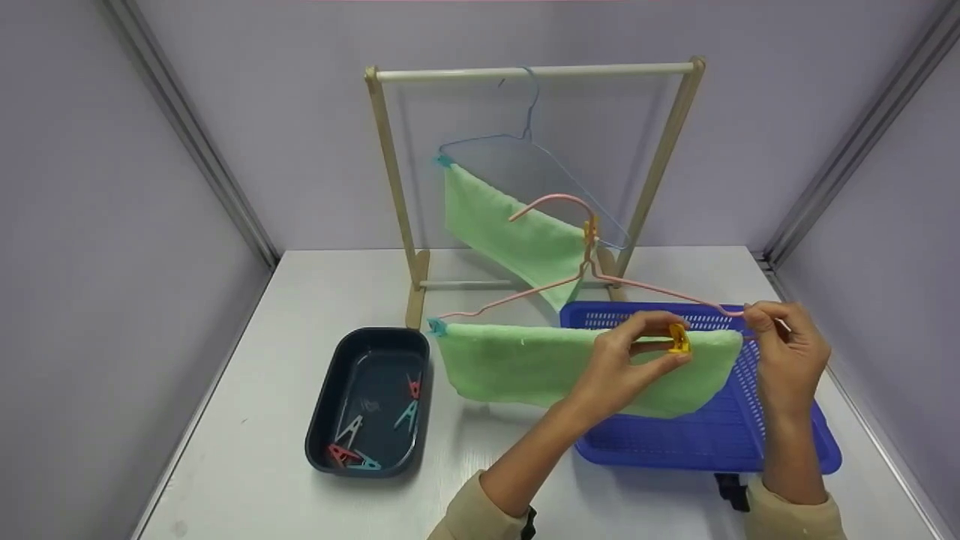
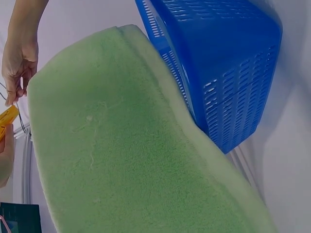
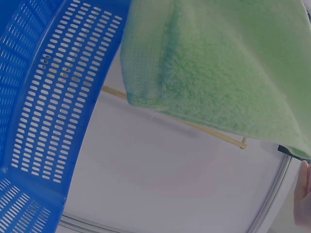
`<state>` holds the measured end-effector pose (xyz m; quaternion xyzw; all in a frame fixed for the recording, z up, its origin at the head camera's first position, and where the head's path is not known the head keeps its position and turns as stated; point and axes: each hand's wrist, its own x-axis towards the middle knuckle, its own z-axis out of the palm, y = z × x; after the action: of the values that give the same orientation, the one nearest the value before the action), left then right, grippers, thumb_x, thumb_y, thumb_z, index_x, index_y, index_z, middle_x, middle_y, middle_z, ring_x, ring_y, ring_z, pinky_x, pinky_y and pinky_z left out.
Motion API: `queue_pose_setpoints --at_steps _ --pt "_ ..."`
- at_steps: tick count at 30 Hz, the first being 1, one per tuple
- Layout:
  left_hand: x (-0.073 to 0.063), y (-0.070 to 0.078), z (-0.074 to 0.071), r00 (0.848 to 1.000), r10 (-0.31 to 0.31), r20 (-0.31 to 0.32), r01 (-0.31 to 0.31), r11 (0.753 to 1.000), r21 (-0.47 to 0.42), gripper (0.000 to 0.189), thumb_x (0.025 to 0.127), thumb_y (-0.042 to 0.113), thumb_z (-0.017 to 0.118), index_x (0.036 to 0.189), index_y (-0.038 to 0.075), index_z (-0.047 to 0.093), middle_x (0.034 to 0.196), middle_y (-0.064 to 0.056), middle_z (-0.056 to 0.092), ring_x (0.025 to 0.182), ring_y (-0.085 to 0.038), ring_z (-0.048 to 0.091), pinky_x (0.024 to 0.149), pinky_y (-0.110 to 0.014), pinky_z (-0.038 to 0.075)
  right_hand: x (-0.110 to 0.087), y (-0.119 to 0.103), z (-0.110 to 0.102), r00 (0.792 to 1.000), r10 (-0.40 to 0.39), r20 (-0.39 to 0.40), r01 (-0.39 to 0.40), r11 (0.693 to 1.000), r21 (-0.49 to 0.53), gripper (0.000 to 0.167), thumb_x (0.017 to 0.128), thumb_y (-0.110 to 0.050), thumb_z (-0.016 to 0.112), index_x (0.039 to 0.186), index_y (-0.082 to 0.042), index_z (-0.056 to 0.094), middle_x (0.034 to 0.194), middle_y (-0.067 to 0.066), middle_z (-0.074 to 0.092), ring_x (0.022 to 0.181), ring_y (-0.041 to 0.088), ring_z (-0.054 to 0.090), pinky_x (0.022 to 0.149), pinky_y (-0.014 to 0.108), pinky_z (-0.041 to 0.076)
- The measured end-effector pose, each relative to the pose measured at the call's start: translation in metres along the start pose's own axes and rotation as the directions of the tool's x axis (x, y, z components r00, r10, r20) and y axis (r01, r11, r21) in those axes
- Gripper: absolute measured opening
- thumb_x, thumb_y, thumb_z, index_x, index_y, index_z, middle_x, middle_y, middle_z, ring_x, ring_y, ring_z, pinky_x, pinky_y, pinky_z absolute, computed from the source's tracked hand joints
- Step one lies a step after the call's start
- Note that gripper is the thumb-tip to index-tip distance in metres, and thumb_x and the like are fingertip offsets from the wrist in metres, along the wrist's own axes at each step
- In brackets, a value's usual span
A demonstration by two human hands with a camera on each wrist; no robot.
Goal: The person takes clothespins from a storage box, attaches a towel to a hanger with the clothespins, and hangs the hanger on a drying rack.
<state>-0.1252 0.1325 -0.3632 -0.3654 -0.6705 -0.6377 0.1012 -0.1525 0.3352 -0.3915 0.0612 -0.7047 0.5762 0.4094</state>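
My left hand pinches a yellow clothespin in front of a light green towel. The towel hangs folded over the lower bar of a pink wire hanger, with a teal clothespin at its left corner. At the hanger's right end, my right hand grips the wire with thumb and fingers. The left wrist view shows the yellow clothespin at its left edge, near the right hand. In the right wrist view the towel covers the upper right.
A blue perforated basket stands beneath the towel. On the left, a dark tub holds several clothespins. Behind, a wooden rack carries a blue hanger with another green towel clipped to it.
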Motion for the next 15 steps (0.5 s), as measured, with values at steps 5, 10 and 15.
queue_pose_setpoints --at_steps 5,10,15 --pt "0.0003 -0.0001 0.0024 1.000 0.020 -0.002 -0.020 1.000 0.015 0.031 0.084 -0.003 0.063 0.112 -0.008 0.052 0.107 -0.018 0.058 0.103 -0.010 0.056 0.082 -0.022 0.047 0.0000 0.0003 0.0001 1.000 -0.013 0.001 0.013 1.000 0.023 0.011 0.083 0.007 0.062 0.084 0.018 0.060 0.076 0.003 0.058 0.073 0.011 0.055 0.070 0.018 0.046" --pt "0.0015 0.0006 0.0040 1.000 0.016 -0.002 -0.016 0.999 0.030 0.031 0.083 -0.002 0.063 0.112 -0.007 0.052 0.107 -0.017 0.058 0.104 -0.009 0.056 0.082 -0.021 0.047 0.0001 -0.0018 0.0009 1.000 -0.018 0.000 0.018 1.000 0.003 0.013 0.083 0.005 0.063 0.084 0.018 0.060 0.076 0.002 0.059 0.071 0.011 0.053 0.070 0.017 0.046" --pt "0.0023 0.0005 0.0055 1.000 0.019 0.002 -0.019 0.999 0.038 0.031 0.083 -0.002 0.063 0.112 -0.008 0.052 0.107 -0.016 0.058 0.103 -0.009 0.056 0.082 -0.021 0.047 -0.0009 -0.0022 0.0011 1.000 -0.007 0.006 0.007 1.000 0.003 0.013 0.084 0.005 0.062 0.084 0.017 0.060 0.076 0.004 0.058 0.073 0.011 0.055 0.069 0.018 0.046"
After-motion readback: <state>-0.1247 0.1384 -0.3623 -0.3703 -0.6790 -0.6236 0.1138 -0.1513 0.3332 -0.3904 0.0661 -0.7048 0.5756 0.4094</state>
